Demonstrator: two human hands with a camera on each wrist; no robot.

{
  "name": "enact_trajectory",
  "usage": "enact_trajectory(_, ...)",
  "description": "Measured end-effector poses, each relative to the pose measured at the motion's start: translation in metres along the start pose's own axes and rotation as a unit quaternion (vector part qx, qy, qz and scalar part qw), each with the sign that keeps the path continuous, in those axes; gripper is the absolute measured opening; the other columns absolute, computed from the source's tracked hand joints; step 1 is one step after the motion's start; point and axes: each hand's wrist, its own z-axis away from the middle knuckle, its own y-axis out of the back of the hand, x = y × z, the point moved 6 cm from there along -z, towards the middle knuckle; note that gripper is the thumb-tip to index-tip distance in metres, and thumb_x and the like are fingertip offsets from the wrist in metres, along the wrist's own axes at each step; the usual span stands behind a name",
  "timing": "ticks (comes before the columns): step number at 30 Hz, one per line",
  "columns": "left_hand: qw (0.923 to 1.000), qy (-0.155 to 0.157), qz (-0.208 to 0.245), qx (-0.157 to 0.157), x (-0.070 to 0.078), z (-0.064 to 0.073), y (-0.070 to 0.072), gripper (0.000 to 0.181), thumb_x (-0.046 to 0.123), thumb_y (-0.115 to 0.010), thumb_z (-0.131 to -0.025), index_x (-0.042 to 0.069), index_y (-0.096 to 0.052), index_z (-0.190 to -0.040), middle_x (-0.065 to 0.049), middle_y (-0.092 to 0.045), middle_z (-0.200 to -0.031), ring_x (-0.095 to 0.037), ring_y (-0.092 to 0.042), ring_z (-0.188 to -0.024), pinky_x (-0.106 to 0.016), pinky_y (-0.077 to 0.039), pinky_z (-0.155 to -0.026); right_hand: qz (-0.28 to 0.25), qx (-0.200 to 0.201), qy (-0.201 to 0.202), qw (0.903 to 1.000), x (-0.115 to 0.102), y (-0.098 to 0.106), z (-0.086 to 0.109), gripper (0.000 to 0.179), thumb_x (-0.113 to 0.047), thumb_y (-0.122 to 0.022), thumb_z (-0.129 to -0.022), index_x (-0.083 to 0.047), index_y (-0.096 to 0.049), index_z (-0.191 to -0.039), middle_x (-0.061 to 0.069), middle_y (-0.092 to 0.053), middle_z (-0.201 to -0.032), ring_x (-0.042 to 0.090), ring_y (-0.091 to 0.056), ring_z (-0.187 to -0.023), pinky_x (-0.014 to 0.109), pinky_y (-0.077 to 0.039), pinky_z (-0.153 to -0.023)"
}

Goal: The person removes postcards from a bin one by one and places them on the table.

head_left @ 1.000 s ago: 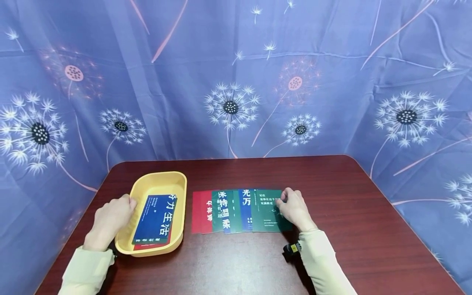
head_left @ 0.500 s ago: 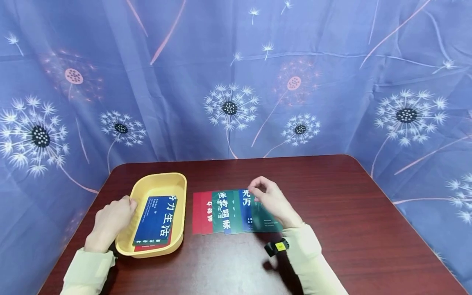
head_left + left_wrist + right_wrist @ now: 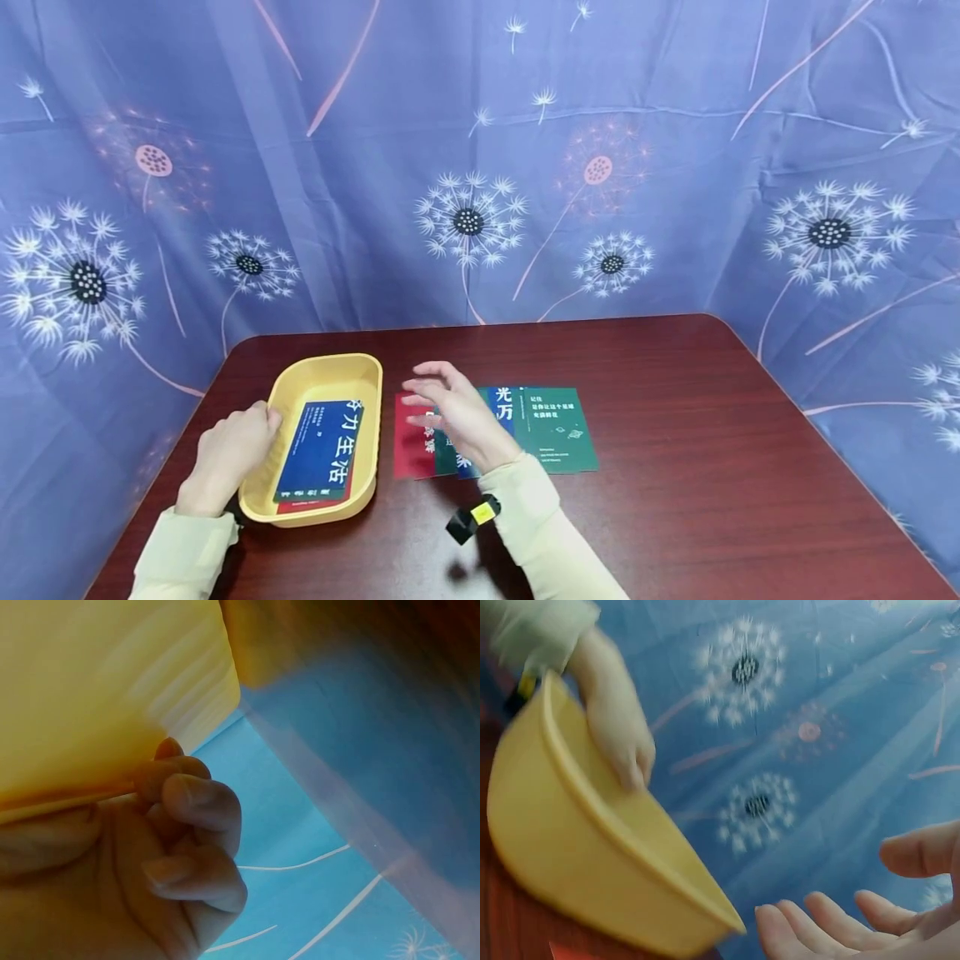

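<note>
My left hand [image 3: 236, 446] grips the left rim of a yellow plastic basin [image 3: 375, 433]; the left wrist view shows its fingers [image 3: 202, 806] curled at the rim. Inside the basin lie a blue card [image 3: 318, 446] with white Chinese characters and, under it, green and red cards. To the right, a row of overlapping cards lies on the table, from a red card [image 3: 408, 462] to a green card [image 3: 558, 433], with a blue card [image 3: 502, 404] between. My right hand [image 3: 468, 417] hovers over the row's left part, fingers spread and holding nothing, and hides some cards.
The dark red wooden table [image 3: 712, 467] extends right of the cards. A blue curtain [image 3: 375, 208] printed with dandelions hangs behind the table and along its sides. A black device with a yellow label [image 3: 472, 517] is strapped at my right wrist.
My right hand has moved left from the green card at the row's right end to above the left cards, and its fingers have spread. My left hand stays on the basin.
</note>
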Motion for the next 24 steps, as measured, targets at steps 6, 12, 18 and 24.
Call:
enact_trajectory(6, 1.0000, 0.000, 0.002, -0.004, -0.001, -0.001, -0.001, 0.037, 0.024, -0.035, -0.102, 0.002, -0.052, -0.079, -0.021, -0.055, -0.068, -0.040, -0.055, -0.059, -0.054, -0.042, -0.050, -0.071, 0.010, -0.035, 0.9968, 0.014, -0.034, -0.011, 0.036, -0.009, -0.057, -0.095, 0.000, -0.047, -0.128, 0.017, -0.058, -0.115, 0.024, -0.061, -0.096, 0.052, -0.050, -0.085)
enact_trajectory(12, 1.0000, 0.003, 0.004, -0.003, -0.003, 0.001, 0.000, 0.037, 0.024, -0.034, -0.102, 0.000, -0.053, -0.080, -0.024, -0.056, -0.070, -0.043, -0.056, -0.061, -0.056, -0.042, -0.052, -0.095, 0.020, -0.068, 0.9929, 0.032, -0.060, -0.020, 0.047, -0.006, -0.059, -0.091, -0.006, -0.043, -0.135, 0.014, -0.049, -0.121, 0.028, -0.048, -0.116, 0.058, -0.039, -0.097)
enact_trajectory(18, 1.0000, 0.001, 0.003, -0.004, 0.001, -0.001, -0.001, 0.037, 0.024, -0.035, -0.102, -0.001, -0.054, -0.082, -0.023, -0.056, -0.069, -0.041, -0.056, -0.060, -0.055, -0.043, -0.051, -0.078, 0.037, -0.077, 0.9933, 0.044, -0.074, -0.024, 0.064, -0.004, -0.059, -0.089, -0.006, -0.032, -0.147, 0.019, -0.033, -0.146, 0.032, -0.035, -0.133, 0.060, -0.023, -0.108)
enact_trajectory(24, 1.0000, 0.003, 0.001, -0.003, -0.001, -0.001, 0.000, 0.038, 0.024, -0.036, -0.102, 0.000, -0.053, -0.080, -0.022, -0.056, -0.068, -0.040, -0.056, -0.058, -0.054, -0.042, -0.049, 0.032, 0.065, -0.086, 0.9937, 0.057, -0.093, -0.022, 0.070, -0.010, -0.064, -0.087, -0.012, -0.033, -0.150, 0.014, -0.034, -0.150, 0.030, -0.037, -0.134, 0.050, -0.029, -0.108)
